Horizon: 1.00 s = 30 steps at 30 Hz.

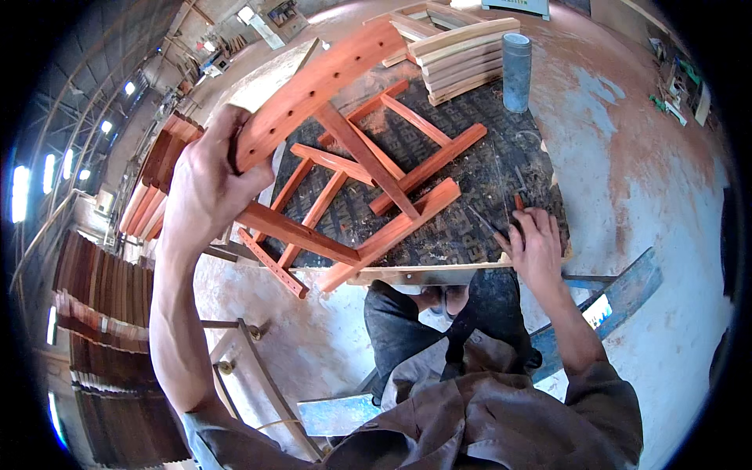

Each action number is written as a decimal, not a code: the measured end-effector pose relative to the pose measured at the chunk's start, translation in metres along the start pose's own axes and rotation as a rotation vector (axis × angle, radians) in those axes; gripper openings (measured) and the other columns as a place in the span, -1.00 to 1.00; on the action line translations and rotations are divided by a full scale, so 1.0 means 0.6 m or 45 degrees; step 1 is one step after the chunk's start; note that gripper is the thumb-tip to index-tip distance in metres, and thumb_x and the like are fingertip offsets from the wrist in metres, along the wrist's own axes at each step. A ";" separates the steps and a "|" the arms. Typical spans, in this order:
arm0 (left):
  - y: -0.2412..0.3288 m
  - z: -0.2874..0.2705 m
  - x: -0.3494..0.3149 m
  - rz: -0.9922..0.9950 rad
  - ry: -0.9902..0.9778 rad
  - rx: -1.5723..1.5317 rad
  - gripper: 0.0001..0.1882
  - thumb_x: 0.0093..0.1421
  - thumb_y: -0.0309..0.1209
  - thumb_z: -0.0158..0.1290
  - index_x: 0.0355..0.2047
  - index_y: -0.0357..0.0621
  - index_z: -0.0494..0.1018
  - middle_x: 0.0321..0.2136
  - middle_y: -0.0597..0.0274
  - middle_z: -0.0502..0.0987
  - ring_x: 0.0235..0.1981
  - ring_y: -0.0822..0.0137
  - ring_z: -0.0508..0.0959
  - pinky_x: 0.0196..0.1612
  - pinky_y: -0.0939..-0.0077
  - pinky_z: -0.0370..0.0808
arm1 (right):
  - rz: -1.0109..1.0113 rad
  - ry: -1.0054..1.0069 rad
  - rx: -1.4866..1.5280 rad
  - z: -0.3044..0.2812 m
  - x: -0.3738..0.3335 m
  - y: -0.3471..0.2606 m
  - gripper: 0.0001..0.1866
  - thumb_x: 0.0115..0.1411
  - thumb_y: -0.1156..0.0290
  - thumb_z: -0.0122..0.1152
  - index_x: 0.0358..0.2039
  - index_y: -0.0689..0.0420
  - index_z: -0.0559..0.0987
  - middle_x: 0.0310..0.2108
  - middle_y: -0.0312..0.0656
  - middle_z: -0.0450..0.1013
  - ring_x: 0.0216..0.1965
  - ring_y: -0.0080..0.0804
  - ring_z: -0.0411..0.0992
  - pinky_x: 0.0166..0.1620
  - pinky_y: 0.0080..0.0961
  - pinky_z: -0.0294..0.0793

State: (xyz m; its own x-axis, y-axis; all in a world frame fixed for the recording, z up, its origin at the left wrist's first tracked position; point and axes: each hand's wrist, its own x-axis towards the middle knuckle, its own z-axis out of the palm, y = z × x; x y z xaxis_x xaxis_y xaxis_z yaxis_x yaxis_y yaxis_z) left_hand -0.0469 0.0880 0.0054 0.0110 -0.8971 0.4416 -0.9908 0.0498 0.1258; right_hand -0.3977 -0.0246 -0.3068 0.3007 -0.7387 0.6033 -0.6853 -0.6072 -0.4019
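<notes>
My left hand point(207, 176) is raised, its fingers wrapped round the end of a reddish wooden rail point(313, 94) with a row of dark holes. This rail belongs to a joined wooden frame: two crossbars point(368, 160) run from it to a lower rail point(407, 227) resting at the table's near edge. At the right of that edge is my right hand point(539, 243), its fingers curled and closed at the end of a slim dark pointed tool point(487, 222). My palm hides the rest of it. By the fingertips lies a small orange-red piece point(518, 202).
More reddish frames point(439, 168) lie on the dark worktable point(501, 164). Pale curved slats point(466, 63) are stacked at the back, beside a grey-blue cylinder point(516, 74). Stacked wood parts point(102, 282) stand at left. A metal-legged stand point(258, 376) and a blue-grey plank point(611, 305) are low down.
</notes>
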 end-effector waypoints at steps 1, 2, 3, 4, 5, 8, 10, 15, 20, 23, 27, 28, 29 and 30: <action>0.002 -0.001 0.004 -0.035 -0.082 0.028 -0.63 0.06 -0.44 0.18 -0.11 -0.28 0.43 -0.53 -0.05 0.54 -0.50 0.12 0.58 -0.29 0.29 0.53 | 0.035 -0.037 -0.026 0.004 0.007 0.003 -0.62 0.18 0.47 0.33 0.02 0.19 0.56 -0.12 0.09 0.45 -0.15 0.18 0.47 -0.05 0.01 0.48; 0.002 0.009 0.006 -0.036 -0.085 0.014 -0.62 0.04 -0.43 0.18 -0.12 -0.28 0.43 -0.52 -0.12 0.56 -0.45 -0.04 0.65 -0.26 0.17 0.55 | 0.087 -0.130 -0.044 0.003 0.011 0.004 -0.59 0.18 0.43 0.34 0.04 0.21 0.53 -0.12 0.10 0.45 -0.13 0.17 0.47 -0.04 0.01 0.50; 0.002 0.018 0.005 0.009 -0.085 0.064 -0.63 0.03 -0.44 0.17 -0.13 -0.28 0.43 -0.51 -0.14 0.57 -0.42 -0.08 0.66 -0.25 0.13 0.55 | 0.140 -0.222 -0.062 0.001 0.015 0.003 -0.55 0.17 0.40 0.34 0.06 0.23 0.49 -0.12 0.11 0.45 -0.11 0.17 0.48 -0.02 0.01 0.51; 0.002 0.029 0.007 0.062 -0.094 0.109 -0.63 0.03 -0.45 0.17 -0.13 -0.28 0.43 -0.51 -0.15 0.57 -0.40 -0.13 0.66 -0.24 0.09 0.56 | 0.205 -0.317 -0.083 0.000 0.016 0.003 -0.50 0.17 0.36 0.35 0.08 0.25 0.46 -0.12 0.12 0.45 -0.09 0.17 0.49 -0.01 0.01 0.52; 0.002 0.033 0.009 0.057 -0.113 0.108 -0.63 0.03 -0.46 0.17 -0.12 -0.27 0.43 -0.48 -0.15 0.60 -0.40 -0.10 0.67 -0.24 0.08 0.57 | 0.232 -0.318 -0.074 0.006 0.017 0.008 -0.52 0.17 0.37 0.34 0.06 0.26 0.45 -0.12 0.14 0.45 -0.08 0.20 0.49 0.00 0.03 0.52; -0.010 0.035 0.016 0.020 -0.172 0.051 -0.62 0.04 -0.44 0.18 -0.12 -0.29 0.44 -0.45 -0.14 0.62 -0.41 -0.01 0.69 -0.23 0.08 0.57 | 0.326 -0.383 -0.077 0.019 0.030 0.030 -0.57 0.18 0.39 0.28 0.02 0.28 0.43 -0.10 0.20 0.45 -0.05 0.29 0.50 0.02 0.09 0.53; 0.000 0.022 0.031 -0.054 -0.331 0.077 -0.57 0.09 -0.31 0.28 -0.11 -0.29 0.46 -0.47 -0.01 0.58 -0.43 0.19 0.61 -0.27 0.21 0.53 | 0.396 -0.518 -0.112 0.020 0.041 0.038 -0.61 0.20 0.39 0.22 0.00 0.29 0.43 -0.09 0.22 0.44 -0.05 0.34 0.50 0.03 0.11 0.54; -0.018 0.021 0.076 -0.095 -0.545 0.070 -0.38 0.21 0.07 0.28 -0.08 -0.30 0.51 -0.52 0.20 0.50 -0.43 0.34 0.48 -0.32 0.36 0.41 | 0.566 -0.410 0.259 0.007 0.050 0.013 -0.64 0.29 0.37 0.07 0.00 0.35 0.41 -0.13 0.33 0.49 -0.15 0.36 0.53 -0.04 0.12 0.52; -0.016 0.044 0.113 -0.215 -0.752 -0.300 -0.37 0.22 0.06 0.25 -0.05 -0.35 0.55 -0.49 0.24 0.54 -0.53 0.47 0.49 -0.46 0.51 0.37 | 0.546 -0.560 0.820 0.000 -0.029 -0.074 -0.65 0.34 0.49 0.09 0.11 0.19 0.34 -0.34 0.16 0.57 -0.31 0.04 0.62 -0.25 -0.08 0.56; -0.011 0.051 0.100 -0.227 -0.618 -0.470 -0.38 0.24 -0.02 0.26 0.02 -0.38 0.52 -0.55 0.38 0.48 -0.57 0.54 0.46 -0.48 0.58 0.38 | 0.413 -0.645 1.021 0.006 -0.033 -0.120 -0.39 0.32 0.58 0.08 0.37 0.21 0.22 -0.07 0.12 0.54 -0.09 -0.02 0.60 -0.03 -0.21 0.60; -0.008 0.061 0.096 -0.288 -0.546 -0.431 -0.32 0.23 0.02 0.29 0.08 -0.35 0.49 -0.52 0.38 0.48 -0.56 0.57 0.42 -0.49 0.61 0.34 | 0.149 -0.357 0.846 0.031 -0.037 -0.124 -0.35 0.24 0.63 0.12 0.34 0.42 0.24 -0.06 0.24 0.51 -0.13 0.12 0.58 -0.09 -0.17 0.63; -0.010 0.063 0.096 -0.282 -0.508 -0.399 -0.32 0.23 0.04 0.29 0.07 -0.35 0.50 -0.51 0.39 0.48 -0.56 0.58 0.41 -0.49 0.62 0.32 | 0.164 -0.366 0.855 0.030 -0.033 -0.123 -0.37 0.23 0.63 0.14 0.32 0.42 0.27 -0.06 0.24 0.51 -0.14 0.12 0.58 -0.11 -0.18 0.63; -0.015 0.064 0.093 -0.280 -0.463 -0.368 -0.31 0.22 0.06 0.30 0.06 -0.34 0.50 -0.51 0.39 0.47 -0.55 0.59 0.40 -0.49 0.63 0.31 | 0.199 -0.370 0.826 0.017 -0.021 -0.127 -0.42 0.21 0.63 0.19 0.27 0.35 0.39 -0.12 0.16 0.54 -0.20 0.06 0.60 -0.17 -0.19 0.65; -0.021 0.064 0.092 -0.278 -0.419 -0.337 -0.30 0.22 0.08 0.30 0.06 -0.34 0.51 -0.50 0.40 0.47 -0.54 0.60 0.40 -0.49 0.64 0.30 | 0.245 -0.406 0.826 0.006 -0.015 -0.127 -0.43 0.24 0.63 0.18 0.28 0.31 0.39 -0.09 0.15 0.55 -0.18 0.05 0.62 -0.15 -0.19 0.66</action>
State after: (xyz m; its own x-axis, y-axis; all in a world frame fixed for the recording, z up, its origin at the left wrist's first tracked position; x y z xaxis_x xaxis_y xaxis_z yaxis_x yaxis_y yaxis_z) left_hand -0.0388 0.0209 -0.0058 0.1298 -0.9883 0.0803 -0.9010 -0.0838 0.4257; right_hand -0.3459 0.0273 -0.2838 0.4606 -0.8382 0.2919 -0.2458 -0.4365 -0.8655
